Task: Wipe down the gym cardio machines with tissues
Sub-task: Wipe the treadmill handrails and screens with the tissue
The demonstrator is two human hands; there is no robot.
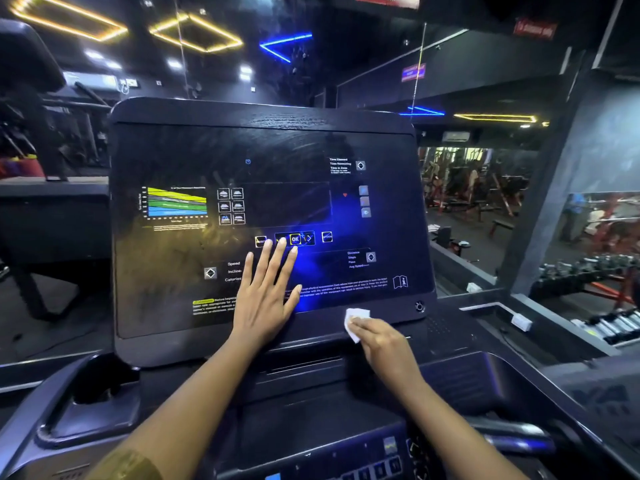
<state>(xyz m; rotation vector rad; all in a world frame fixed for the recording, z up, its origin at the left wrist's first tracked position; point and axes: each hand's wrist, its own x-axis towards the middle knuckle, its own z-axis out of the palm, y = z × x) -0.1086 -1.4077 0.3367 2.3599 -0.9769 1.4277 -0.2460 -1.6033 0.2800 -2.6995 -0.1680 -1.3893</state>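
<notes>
White and limp, the tissue (356, 320) is pinched under the fingers of the right hand (381, 341) and pressed to the lower edge of the console (263, 116), just below the screen (277, 161). It looks feather-light and soft, likely to tear or ball up if dragged hard. I'd say it is best kept folded under flat fingers. That wrist bends inward, with the forearm reaching up from the lower right. The left hand (266, 296) lies flat on the screen, fingers straight and spread, holding nothing, its tips by the OK button (295, 239).
</notes>
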